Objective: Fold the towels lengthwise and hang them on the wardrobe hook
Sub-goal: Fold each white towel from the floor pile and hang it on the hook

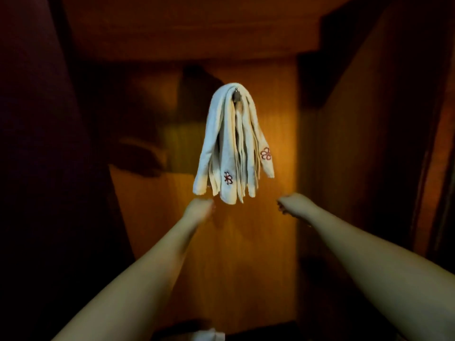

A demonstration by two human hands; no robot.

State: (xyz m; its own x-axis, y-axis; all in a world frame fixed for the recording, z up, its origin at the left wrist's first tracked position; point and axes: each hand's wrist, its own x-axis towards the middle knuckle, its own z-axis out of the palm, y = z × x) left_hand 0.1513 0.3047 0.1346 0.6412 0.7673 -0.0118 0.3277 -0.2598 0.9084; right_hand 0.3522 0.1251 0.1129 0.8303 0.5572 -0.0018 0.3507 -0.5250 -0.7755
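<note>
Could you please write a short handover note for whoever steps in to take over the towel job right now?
Left hand: just under the towels' lower ends, fingers curled, apparently holding nothing; contact unclear.
Right hand: off to the right, apart from the towels, loosely curled, holding nothing.
Towels: folded white ones draped over the hook on the wardrobe panel.
Done: these are hung.
Left: something white at the bottom edge may be another towel; check it.

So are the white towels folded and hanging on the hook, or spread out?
Folded and hanging. The white towels drape over the metal hook in narrow strips, both ends down; neither hand holds them.
</note>
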